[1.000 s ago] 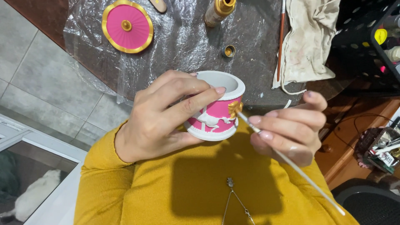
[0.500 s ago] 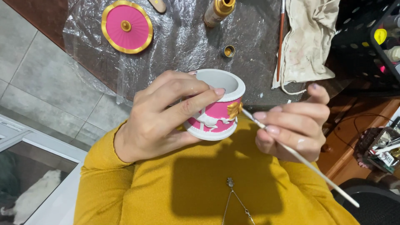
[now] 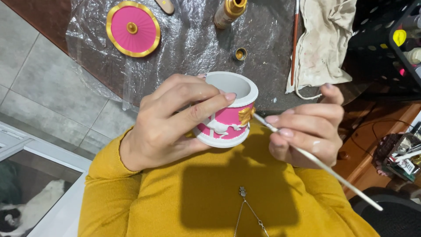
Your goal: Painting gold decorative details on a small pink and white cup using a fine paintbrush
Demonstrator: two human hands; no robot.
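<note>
Progress, judged from the paint: the pink bands on the small round pot [image 3: 228, 115] are laid in, and one raised ornament on its side is gilded; the white relief trim and foot ring are as yet unpainted, so gilding appears to be at an early stage.

The pot is held above the lap, off the near edge of the plastic-covered table [image 3: 184, 48].

Left hand [image 3: 169, 120]: fingers curled and clamped around the pot wall, thumb over the rim.

Right hand [image 3: 307, 129]: fingers pinched together on a thin white brush [image 3: 315, 161], tip touching the gold ornament.

The pink, gold-edged lid [image 3: 133, 28] is noted near the table's far left corner, beside an open gold paint bottle [image 3: 229, 12] and its cap [image 3: 240, 54].
</note>
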